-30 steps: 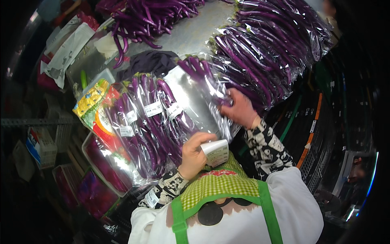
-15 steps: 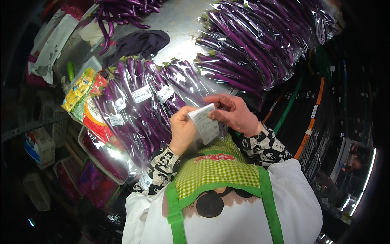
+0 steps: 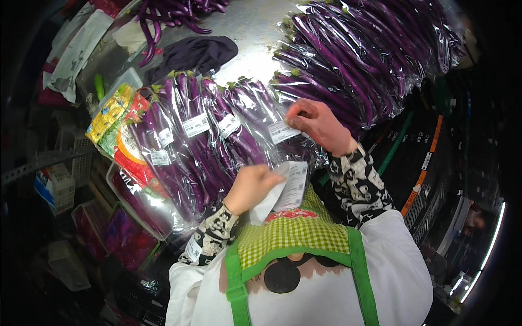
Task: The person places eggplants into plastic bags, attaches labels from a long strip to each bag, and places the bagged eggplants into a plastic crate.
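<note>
My left hand [image 3: 250, 187] grips a folded strip of white printed labels [image 3: 292, 187], which hangs in front of the apron. Farther right, my right hand [image 3: 322, 125] pinches a single white sticker label [image 3: 283, 131] by its edge. That label is over the clear bag at the right end of a row; whether it touches the plastic I cannot tell. Several bags of long purple eggplants [image 3: 187, 149] lie side by side here, stems away from me. Some bear a white label, such as the large label [image 3: 196, 125] in the middle.
A big heap of bagged eggplants [image 3: 353, 65] covers the table's right side. Loose eggplants [image 3: 176, 12] and a dark cloth [image 3: 198, 54] lie at the back on the metal table [image 3: 253, 41]. Dark crates [image 3: 405, 157] stand right; a colourful printed bag [image 3: 122, 138] lies left.
The right hand has moved a little away from the left, carrying one label off the strip toward the bag. The left hand has come nearer my body with the strip.
</note>
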Demonstrator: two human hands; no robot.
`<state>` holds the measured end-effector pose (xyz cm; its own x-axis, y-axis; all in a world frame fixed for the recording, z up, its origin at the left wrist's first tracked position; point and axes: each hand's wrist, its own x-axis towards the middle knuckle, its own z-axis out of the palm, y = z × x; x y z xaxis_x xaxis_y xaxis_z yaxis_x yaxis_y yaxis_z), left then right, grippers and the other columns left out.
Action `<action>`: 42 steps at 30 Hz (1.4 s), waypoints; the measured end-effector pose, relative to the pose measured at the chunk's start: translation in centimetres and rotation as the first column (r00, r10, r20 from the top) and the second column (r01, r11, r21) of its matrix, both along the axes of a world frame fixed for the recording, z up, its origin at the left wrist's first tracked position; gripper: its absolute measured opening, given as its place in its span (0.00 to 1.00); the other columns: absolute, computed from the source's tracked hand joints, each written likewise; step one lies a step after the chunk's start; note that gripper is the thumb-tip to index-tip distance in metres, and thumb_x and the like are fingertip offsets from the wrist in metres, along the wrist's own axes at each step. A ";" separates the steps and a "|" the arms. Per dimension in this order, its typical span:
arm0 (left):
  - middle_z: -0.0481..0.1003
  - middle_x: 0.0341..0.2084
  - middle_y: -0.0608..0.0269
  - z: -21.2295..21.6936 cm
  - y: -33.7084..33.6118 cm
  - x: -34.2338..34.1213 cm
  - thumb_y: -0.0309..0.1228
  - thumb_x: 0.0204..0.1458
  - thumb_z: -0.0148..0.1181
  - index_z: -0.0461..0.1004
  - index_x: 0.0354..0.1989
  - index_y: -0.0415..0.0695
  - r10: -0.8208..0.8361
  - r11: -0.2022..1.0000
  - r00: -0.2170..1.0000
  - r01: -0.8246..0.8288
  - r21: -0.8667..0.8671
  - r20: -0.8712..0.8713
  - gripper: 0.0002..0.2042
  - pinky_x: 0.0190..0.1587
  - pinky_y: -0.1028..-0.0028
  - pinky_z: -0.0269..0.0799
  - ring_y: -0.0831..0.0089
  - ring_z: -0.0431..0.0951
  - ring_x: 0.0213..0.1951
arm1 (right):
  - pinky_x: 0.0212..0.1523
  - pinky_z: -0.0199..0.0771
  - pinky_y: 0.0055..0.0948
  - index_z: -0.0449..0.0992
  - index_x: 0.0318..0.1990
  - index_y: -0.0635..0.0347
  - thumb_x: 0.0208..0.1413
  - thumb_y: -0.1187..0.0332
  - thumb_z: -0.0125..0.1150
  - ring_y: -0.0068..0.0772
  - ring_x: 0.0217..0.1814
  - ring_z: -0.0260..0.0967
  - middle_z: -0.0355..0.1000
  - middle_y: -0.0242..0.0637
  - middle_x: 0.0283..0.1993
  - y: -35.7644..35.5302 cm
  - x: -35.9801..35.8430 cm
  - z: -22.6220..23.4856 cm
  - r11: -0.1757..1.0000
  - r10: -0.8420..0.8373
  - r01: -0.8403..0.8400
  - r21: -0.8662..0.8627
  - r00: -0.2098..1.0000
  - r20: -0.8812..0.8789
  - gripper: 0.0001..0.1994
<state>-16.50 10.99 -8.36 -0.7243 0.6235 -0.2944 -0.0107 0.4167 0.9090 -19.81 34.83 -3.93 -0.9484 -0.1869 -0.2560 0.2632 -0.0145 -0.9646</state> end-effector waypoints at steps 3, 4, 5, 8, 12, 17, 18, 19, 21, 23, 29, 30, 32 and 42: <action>0.68 0.15 0.49 1.6 -0.7 1.0 0.32 0.46 0.67 0.72 0.21 0.37 -0.104 0.994 0.963 0.108 0.004 -0.249 0.12 0.23 0.64 0.66 0.56 0.73 0.18 | 0.47 0.71 0.24 0.75 0.39 0.64 0.59 0.66 0.65 0.23 0.43 0.71 0.75 0.35 0.38 0.0 -3.4 -3.6 0.988 0.083 -0.087 0.131 0.996 0.029 0.10; 0.71 0.18 0.50 1.8 -0.8 1.4 0.30 0.41 0.68 0.72 0.21 0.38 -0.089 0.995 0.943 0.098 0.011 -0.320 0.10 0.25 0.63 0.67 0.54 0.74 0.21 | 0.47 0.71 0.26 0.75 0.38 0.64 0.57 0.63 0.67 0.26 0.43 0.72 0.76 0.36 0.38 -0.4 -4.1 -4.8 0.982 0.094 -0.102 0.160 0.994 0.056 0.12; 0.72 0.19 0.52 2.1 -0.8 1.4 0.30 0.39 0.68 0.72 0.20 0.40 -0.079 0.995 0.910 0.100 0.030 -0.408 0.10 0.26 0.64 0.67 0.55 0.75 0.22 | 0.50 0.71 0.31 0.75 0.40 0.63 0.53 0.57 0.70 0.33 0.47 0.72 0.75 0.40 0.41 -1.2 -4.8 -5.5 0.861 0.109 -0.113 0.496 0.993 0.036 0.18; 0.71 0.19 0.58 3.0 -1.0 1.5 0.32 0.39 0.69 0.71 0.20 0.42 0.008 0.995 0.795 0.053 0.083 -0.607 0.11 0.27 0.64 0.66 0.57 0.74 0.23 | 0.57 0.67 0.41 0.67 0.55 0.63 0.40 0.44 0.74 0.52 0.60 0.65 0.67 0.52 0.54 -2.7 -5.2 -8.1 0.467 0.075 -0.015 0.884 0.997 -0.022 0.41; 0.70 0.21 0.61 3.5 -1.4 1.2 0.30 0.40 0.69 0.70 0.20 0.42 0.273 0.954 0.614 -0.070 0.293 -0.741 0.11 0.28 0.63 0.67 0.61 0.74 0.26 | 0.59 0.66 0.44 0.59 0.60 0.75 0.45 0.39 0.69 0.58 0.57 0.68 0.70 0.61 0.51 -2.9 -1.8 -6.4 0.369 0.003 -0.039 0.928 0.999 0.041 0.48; 0.69 0.40 0.58 4.3 -1.1 1.7 0.22 0.39 0.73 0.80 0.37 0.37 0.486 0.851 0.634 -0.186 0.491 -0.602 0.14 0.30 0.77 0.69 0.73 0.73 0.29 | 0.62 0.64 0.41 0.55 0.63 0.79 0.47 0.31 0.62 0.56 0.62 0.68 0.69 0.63 0.58 -1.6 0.7 -7.3 0.511 -0.090 -0.231 0.828 0.944 0.319 0.54; 0.73 0.38 0.54 5.2 -0.7 2.2 0.22 0.43 0.70 0.78 0.44 0.36 0.502 0.844 0.667 -0.237 0.482 -0.551 0.17 0.35 0.69 0.75 0.63 0.76 0.34 | 0.61 0.66 0.40 0.58 0.62 0.78 0.48 0.32 0.62 0.55 0.60 0.69 0.70 0.63 0.56 -1.2 0.7 -8.5 0.591 -0.066 -0.209 0.780 0.950 0.304 0.52; 0.73 0.37 0.54 4.7 -0.8 2.3 0.23 0.44 0.69 0.77 0.45 0.36 0.442 0.846 0.679 -0.100 0.523 -0.586 0.17 0.33 0.69 0.75 0.62 0.77 0.33 | 0.59 0.67 0.39 0.60 0.61 0.77 0.48 0.34 0.63 0.54 0.58 0.71 0.72 0.62 0.54 -0.9 0.7 -9.6 0.665 -0.043 -0.187 0.723 0.957 0.287 0.50; 0.74 0.33 0.53 3.5 -0.8 2.6 0.27 0.46 0.66 0.77 0.44 0.35 0.313 0.797 0.722 0.154 0.584 -0.618 0.16 0.30 0.67 0.73 0.61 0.78 0.31 | 0.52 0.72 0.35 0.73 0.51 0.72 0.51 0.40 0.66 0.45 0.49 0.75 0.77 0.55 0.46 -0.4 0.2 -9.8 0.864 0.053 -0.131 0.486 0.984 0.171 0.38; 0.75 0.30 0.54 3.6 -0.6 3.3 0.27 0.45 0.67 0.77 0.42 0.35 0.242 0.740 0.760 0.258 0.622 -0.603 0.15 0.27 0.67 0.72 0.61 0.78 0.28 | 0.39 0.72 0.27 0.79 0.40 0.67 0.55 0.45 0.65 0.25 0.36 0.71 0.78 0.39 0.36 1.0 -0.7 -8.2 0.899 0.006 -0.120 0.421 0.965 0.261 0.27; 0.73 0.29 0.55 4.5 -0.5 4.9 0.26 0.42 0.65 0.76 0.38 0.34 0.141 0.670 0.778 0.380 0.637 -0.612 0.14 0.24 0.67 0.71 0.60 0.77 0.25 | 0.30 0.64 0.23 0.76 0.37 0.64 0.60 0.49 0.61 0.14 0.30 0.60 0.69 0.24 0.28 -2.3 -2.9 2.2 0.906 0.139 -0.099 0.411 0.988 -0.068 0.22; 0.73 0.29 0.54 4.8 -0.6 5.0 0.26 0.42 0.65 0.76 0.38 0.34 0.134 0.671 0.775 0.388 0.632 -0.617 0.14 0.24 0.67 0.71 0.60 0.77 0.25 | 0.31 0.65 0.25 0.77 0.36 0.66 0.60 0.53 0.62 0.16 0.29 0.61 0.69 0.25 0.27 -4.0 -3.2 3.7 0.922 0.099 -0.071 0.380 0.994 -0.056 0.20; 0.73 0.29 0.53 5.7 -0.6 5.0 0.26 0.42 0.64 0.75 0.38 0.33 0.133 0.656 0.781 0.392 0.645 -0.611 0.14 0.24 0.68 0.71 0.60 0.77 0.25 | 0.32 0.67 0.24 0.76 0.38 0.67 0.60 0.51 0.62 0.17 0.30 0.63 0.71 0.27 0.29 -6.5 -3.8 4.6 0.952 0.081 -0.055 0.302 0.994 -0.075 0.21; 0.78 0.36 0.49 8.2 -1.3 4.7 0.25 0.43 0.71 0.79 0.33 0.36 0.275 0.813 0.830 0.069 0.578 -0.485 0.09 0.37 0.70 0.77 0.61 0.81 0.35 | 0.59 0.66 0.46 0.65 0.57 0.72 0.58 0.38 0.54 0.60 0.57 0.68 0.69 0.63 0.52 -19.6 -2.5 -4.4 0.651 0.345 -0.224 0.725 0.938 -0.020 0.39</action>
<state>-11.76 9.65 -0.19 -0.7210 0.4590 0.5191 0.5229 -0.1311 0.8422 -22.27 15.26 -8.33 -0.9156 -0.2757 -0.2926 -0.0037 0.7336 -0.6796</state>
